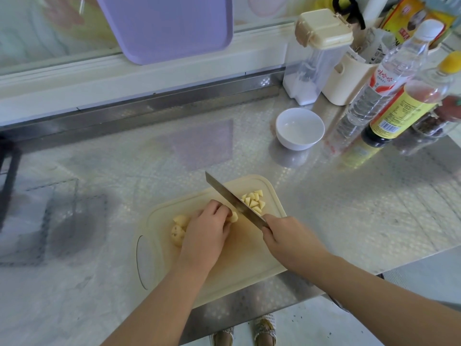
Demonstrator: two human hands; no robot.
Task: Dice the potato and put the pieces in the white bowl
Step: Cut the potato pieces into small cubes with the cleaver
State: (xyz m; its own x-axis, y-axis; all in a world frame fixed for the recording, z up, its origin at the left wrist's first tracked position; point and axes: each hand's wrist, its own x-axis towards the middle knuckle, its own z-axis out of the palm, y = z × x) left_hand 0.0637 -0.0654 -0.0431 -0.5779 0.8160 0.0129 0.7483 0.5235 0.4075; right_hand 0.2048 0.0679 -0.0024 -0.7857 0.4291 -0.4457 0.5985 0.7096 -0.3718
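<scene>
one potato piece [233, 217] lies mid cutting board [249, 258], held down under the curled fingers of the left hand [207, 228]. one knife [234, 199], its handle gripped in the closed right hand [287, 236], slants across the board between that piece and about ten diced pieces [254, 202] heaped at the board's far right corner. two larger potato chunks [180, 220] rest at the board's left, partly hidden by the left hand. one white bowl [299, 128] stands well beyond the board, with two tall bottles [381, 88] further right.
</scene>
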